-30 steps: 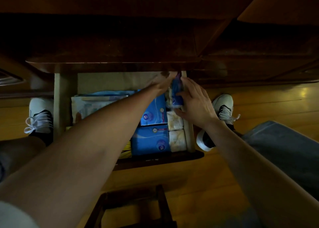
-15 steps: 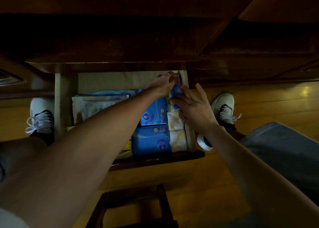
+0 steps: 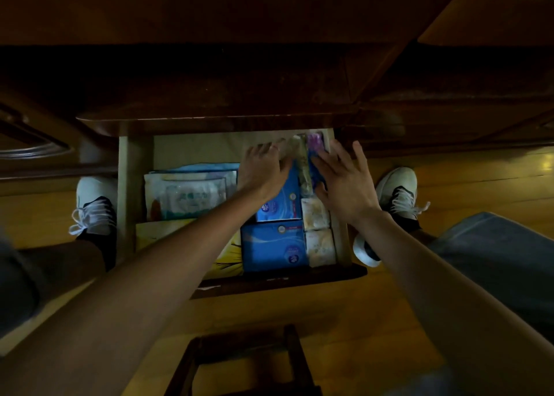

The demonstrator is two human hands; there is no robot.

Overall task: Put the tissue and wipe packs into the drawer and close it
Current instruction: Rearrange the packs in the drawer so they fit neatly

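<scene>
Both hands flat, fingers spread: left hand (image 3: 263, 171) and right hand (image 3: 347, 183) pressing upright packs (image 3: 311, 159) at drawer (image 3: 129, 186) back.

Pretty dim spot you're sitting in, most of the light is just glinting off the wooden floor (image 3: 467, 186), with one bright reflection showing at the far right edge. That floor is looking warm and yellowish, planks running sideways across the view. A big dark wooden cabinet (image 3: 239, 81) is filling the whole top half, its glossy reddish-brown top edge (image 3: 209, 120) catching a thin line of light. Off to the left some curved dark molding (image 3: 33, 147) is peeking in. Right below you a dark wooden stool frame (image 3: 239, 359) is sitting on the floor, only partly in view.
</scene>
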